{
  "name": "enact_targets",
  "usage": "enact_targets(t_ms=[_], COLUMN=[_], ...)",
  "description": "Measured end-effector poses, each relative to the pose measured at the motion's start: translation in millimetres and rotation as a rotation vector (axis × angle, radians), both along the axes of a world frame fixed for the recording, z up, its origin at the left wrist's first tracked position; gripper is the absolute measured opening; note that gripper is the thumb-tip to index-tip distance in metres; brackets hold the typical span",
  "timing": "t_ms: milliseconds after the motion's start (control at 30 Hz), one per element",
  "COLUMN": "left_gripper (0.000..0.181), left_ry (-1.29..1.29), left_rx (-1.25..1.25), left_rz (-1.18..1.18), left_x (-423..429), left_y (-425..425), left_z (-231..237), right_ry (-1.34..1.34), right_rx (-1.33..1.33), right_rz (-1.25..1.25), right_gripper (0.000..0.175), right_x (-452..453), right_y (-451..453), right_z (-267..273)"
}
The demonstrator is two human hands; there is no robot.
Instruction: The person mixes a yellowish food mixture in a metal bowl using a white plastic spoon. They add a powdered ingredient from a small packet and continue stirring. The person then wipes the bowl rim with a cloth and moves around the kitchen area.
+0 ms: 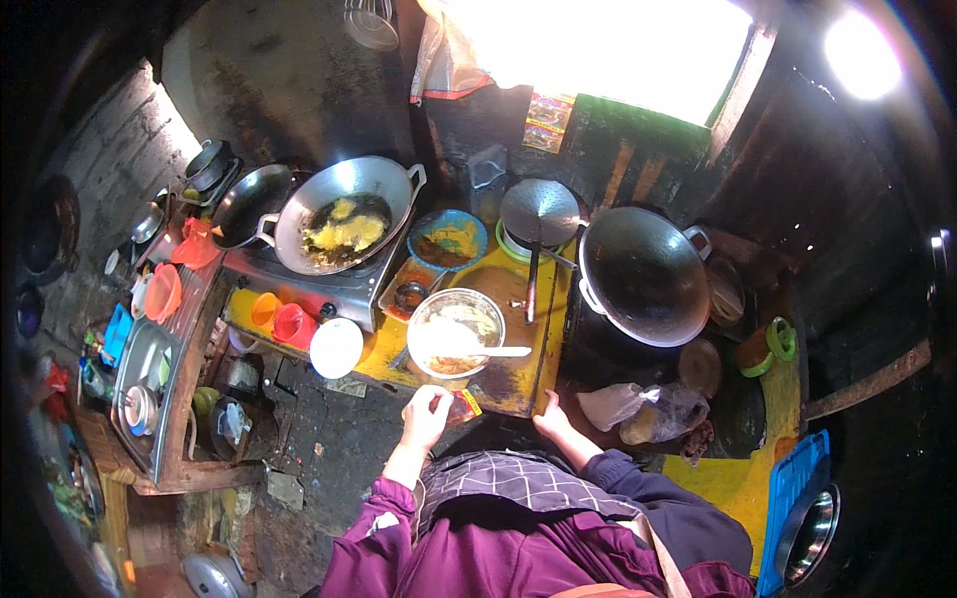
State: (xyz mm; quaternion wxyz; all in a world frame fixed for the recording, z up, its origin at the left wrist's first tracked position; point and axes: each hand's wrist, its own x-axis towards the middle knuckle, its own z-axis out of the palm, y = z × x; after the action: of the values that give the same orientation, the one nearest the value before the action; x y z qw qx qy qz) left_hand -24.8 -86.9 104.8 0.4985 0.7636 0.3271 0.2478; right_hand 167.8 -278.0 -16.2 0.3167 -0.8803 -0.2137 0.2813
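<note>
My left hand [426, 415] has its fingers closed on a small red and yellow seasoning sachet [463, 406], below the front edge of a mixing bowl. That metal bowl [490, 303] holds a pale mixture, with a white-handled spoon [508, 351] lying across its rim. My right hand [552, 418] rests at the front edge of the yellow wooden table [516, 400], its thumb raised. Battered food [348, 233] lies in oil in a large two-handled wok [389, 176] on the gas stove [351, 288]. A blue bowl [448, 213] with yellowish remains stands behind the mixing bowl.
Right of the table, a large dark wok [643, 276] stands near plastic bags [662, 415]. A perforated skimmer [540, 213] rests over a green-rimmed container. At left are a white bowl [336, 348], red [294, 326] and orange cups [265, 309], and a metal sink [153, 351].
</note>
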Motion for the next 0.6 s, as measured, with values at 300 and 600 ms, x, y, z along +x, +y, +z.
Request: enact_targets(t_ms=[300, 600], left_gripper=[0.011, 0.013], left_ry=[0.004, 0.015], left_rx=[-0.149, -0.277], left_rz=[-0.069, -0.255], left_x=[-7.2, -10.2], left_y=[15.2, 30.7], left_z=[5.3, 17.0], right_ry=[-0.266, 0.124], right_rx=[-0.106, 0.163], right_rz=[0.042, 0.540], right_gripper=[0.064, 0.042], right_x=[31.7, -11.9], right_y=[56.9, 47.9], right_z=[-12.1, 93.2])
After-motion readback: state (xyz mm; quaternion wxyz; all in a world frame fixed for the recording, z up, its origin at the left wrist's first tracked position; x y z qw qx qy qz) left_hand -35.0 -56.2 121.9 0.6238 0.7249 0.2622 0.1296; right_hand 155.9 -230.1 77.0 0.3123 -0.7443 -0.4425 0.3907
